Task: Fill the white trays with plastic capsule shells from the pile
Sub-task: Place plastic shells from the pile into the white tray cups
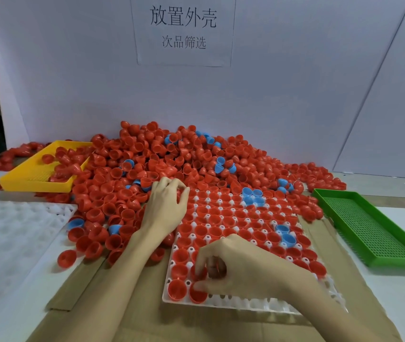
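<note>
The right hand (240, 267) has its fingers (202, 286) curled, pinching a red capsule shell (197, 293) over the near row of the white tray (258, 307), low centre. The left hand (165, 206), fingers loosely bent, rests at the pile (162, 156) edge; whether it holds one, I cannot tell. A tilted shell could jam, or the pile could spill over filled cells.

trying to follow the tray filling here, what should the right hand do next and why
Probably seat the red shell it pinches into a near-row cell. The right hand holds that red shell over the white tray, whose front row past two seated shells looks bare, while the left hand rests at the pile.
</note>
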Motion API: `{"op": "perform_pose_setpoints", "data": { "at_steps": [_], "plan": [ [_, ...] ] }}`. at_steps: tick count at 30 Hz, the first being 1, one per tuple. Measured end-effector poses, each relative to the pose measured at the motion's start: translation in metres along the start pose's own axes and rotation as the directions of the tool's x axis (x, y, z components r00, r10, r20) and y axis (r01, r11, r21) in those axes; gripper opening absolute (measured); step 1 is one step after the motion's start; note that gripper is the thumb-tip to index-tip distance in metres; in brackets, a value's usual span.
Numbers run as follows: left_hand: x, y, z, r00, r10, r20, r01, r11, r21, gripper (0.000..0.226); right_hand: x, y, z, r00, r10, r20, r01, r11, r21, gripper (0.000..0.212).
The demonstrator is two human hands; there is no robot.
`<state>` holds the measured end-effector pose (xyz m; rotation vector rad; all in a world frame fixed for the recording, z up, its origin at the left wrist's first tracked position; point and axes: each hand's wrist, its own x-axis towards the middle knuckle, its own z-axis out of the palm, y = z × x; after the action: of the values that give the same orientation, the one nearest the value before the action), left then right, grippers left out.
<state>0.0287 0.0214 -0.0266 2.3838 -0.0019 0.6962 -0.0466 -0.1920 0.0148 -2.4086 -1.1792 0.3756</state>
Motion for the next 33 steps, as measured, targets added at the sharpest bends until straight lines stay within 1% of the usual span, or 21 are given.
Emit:
{"op": "perform_pose_setpoints", "data": {
  "at_steps": [3,6,8,10,12,15,17,19,23,25,27,28,30,32,33],
  "plan": [
    [0.000,-0.002,0.001,1.000,0.009,-0.004,-0.009,1.000,0.013,0.022,0.000,0.005,-0.009,1.000,-0.020,-0.005,0.021,0.997,0.071,0.022],
    [0.002,-0.008,0.002,0.999,0.043,-0.017,-0.042,0.998,0.041,0.020,0.000,0.023,-0.026,0.999,-0.019,-0.048,0.025,0.992,0.122,0.021],
    [0.003,-0.013,0.001,0.998,0.069,-0.011,-0.069,0.995,0.072,0.021,0.000,0.045,-0.043,0.994,0.025,-0.110,-0.007,0.987,0.162,0.027],
    [0.006,-0.020,0.001,0.994,0.106,0.019,-0.107,0.986,0.127,0.026,-0.002,0.071,-0.063,0.974,0.101,-0.202,-0.055,0.974,0.221,0.028],
    [0.008,-0.027,0.002,0.990,0.126,0.067,-0.137,0.973,0.186,0.036,-0.007,0.098,-0.080,0.934,0.189,-0.304,-0.098,0.952,0.291,0.027],
    [0.012,-0.037,0.005,0.987,0.090,0.136,-0.117,0.971,0.209,0.045,-0.016,0.134,-0.091,0.855,0.334,-0.397,-0.131,0.880,0.457,0.027],
    [0.014,-0.043,0.007,0.981,0.079,0.177,-0.122,0.961,0.249,0.047,-0.020,0.151,-0.089,0.795,0.400,-0.457,-0.095,0.825,0.557,0.028],
    [0.016,-0.047,0.009,0.978,0.076,0.193,-0.130,0.949,0.287,0.047,-0.022,0.159,-0.084,0.747,0.433,-0.504,-0.033,0.782,0.623,0.030],
    [0.016,-0.041,0.008,0.985,0.096,0.145,-0.139,0.938,0.319,0.042,-0.021,0.160,-0.076,0.694,0.439,-0.571,0.040,0.768,0.639,0.032],
    [0.012,-0.030,0.004,0.981,0.171,0.091,-0.193,0.892,0.408,0.036,-0.022,0.159,-0.073,0.670,0.432,-0.604,0.068,0.774,0.629,0.033],
    [0.011,-0.016,0.000,0.963,0.268,0.027,-0.245,0.832,0.497,0.031,-0.024,0.159,-0.072,0.651,0.426,-0.629,0.083,0.783,0.616,0.033],
    [0.013,-0.008,-0.001,0.952,0.307,-0.012,-0.263,0.835,0.483,0.028,-0.024,0.160,-0.072,0.642,0.423,-0.639,0.092,0.785,0.613,0.032],
    [0.018,0.012,0.000,0.937,0.347,-0.044,-0.307,0.876,0.373,0.020,-0.025,0.161,-0.072,0.631,0.420,-0.653,0.108,0.786,0.609,0.032],
    [0.028,0.027,0.007,0.955,0.297,0.010,-0.291,0.925,0.244,0.020,-0.025,0.162,-0.071,0.630,0.418,-0.654,0.104,0.790,0.604,0.032],
    [0.035,0.030,0.010,0.962,0.268,0.057,-0.274,0.935,0.224,0.022,-0.025,0.163,-0.070,0.633,0.417,-0.652,0.099,0.792,0.602,0.032]
  ]
}}
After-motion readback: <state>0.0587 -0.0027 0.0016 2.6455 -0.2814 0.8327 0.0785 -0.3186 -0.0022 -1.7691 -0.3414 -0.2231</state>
